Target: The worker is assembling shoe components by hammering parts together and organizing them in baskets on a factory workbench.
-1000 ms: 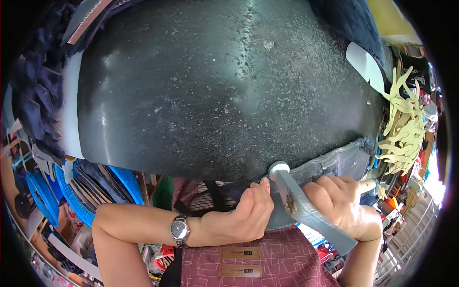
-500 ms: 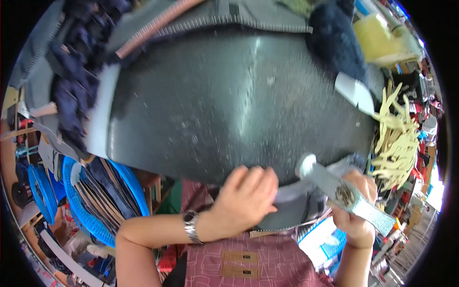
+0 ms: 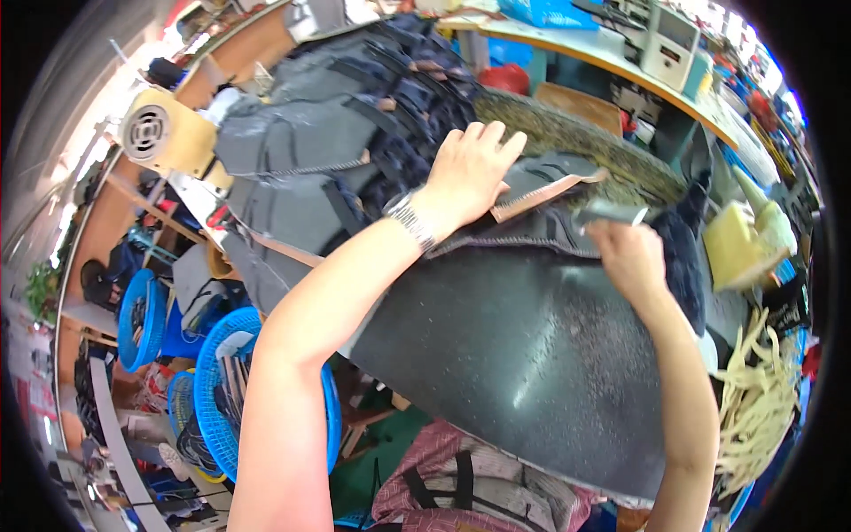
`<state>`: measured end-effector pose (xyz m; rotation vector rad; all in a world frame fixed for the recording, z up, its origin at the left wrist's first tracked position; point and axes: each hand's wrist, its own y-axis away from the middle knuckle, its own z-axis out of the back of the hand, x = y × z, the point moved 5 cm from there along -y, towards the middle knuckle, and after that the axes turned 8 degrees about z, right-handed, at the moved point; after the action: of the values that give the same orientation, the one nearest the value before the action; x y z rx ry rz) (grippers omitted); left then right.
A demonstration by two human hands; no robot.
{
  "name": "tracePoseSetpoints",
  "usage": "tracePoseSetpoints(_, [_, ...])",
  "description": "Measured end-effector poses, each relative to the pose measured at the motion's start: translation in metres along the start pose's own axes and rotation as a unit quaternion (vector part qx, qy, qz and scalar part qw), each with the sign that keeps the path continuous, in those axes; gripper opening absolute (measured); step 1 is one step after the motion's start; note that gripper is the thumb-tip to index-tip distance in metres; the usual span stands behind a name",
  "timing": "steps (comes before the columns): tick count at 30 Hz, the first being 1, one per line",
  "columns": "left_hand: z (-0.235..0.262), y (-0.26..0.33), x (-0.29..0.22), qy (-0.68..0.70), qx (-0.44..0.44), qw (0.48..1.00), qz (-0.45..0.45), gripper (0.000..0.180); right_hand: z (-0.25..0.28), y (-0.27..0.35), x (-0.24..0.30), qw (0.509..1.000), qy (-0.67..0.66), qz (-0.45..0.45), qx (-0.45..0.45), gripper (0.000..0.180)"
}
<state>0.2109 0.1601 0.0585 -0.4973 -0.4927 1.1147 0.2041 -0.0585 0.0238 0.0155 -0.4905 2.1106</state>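
grey cloth piece (image 3: 541, 191) lies at the bench's (image 3: 532, 346) far edge. left hand (image 3: 470, 168) presses flat on it, fingers spread. right hand (image 3: 625, 253) is clenched around a grey tool (image 3: 607, 213) just beside. blue baskets (image 3: 226, 381) sit below-left.

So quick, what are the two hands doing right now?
Left hand: open, fingers spread, pressing flat on the pile of dark cut pieces.
Right hand: closed around a grey tool.
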Motion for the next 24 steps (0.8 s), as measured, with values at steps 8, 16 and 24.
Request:
tracePoseSetpoints(8, [0.119,0.062,0.256,-0.23,0.112,0.915,0.313,0.056,0.013,0.012,0.033,0.995,-0.05,0.087,-0.024,0.019])
tracePoseSetpoints(16, [0.178,0.048,0.137,-0.201,0.052,0.976,0.072,0.038,0.052,0.069,0.031,0.988,-0.148,0.035,0.0,0.014])
tracePoseSetpoints(24, [0.158,0.065,0.205,-0.064,0.124,0.973,0.183,0.026,0.055,0.094,0.039,0.983,-0.175,-0.02,0.049,0.01])
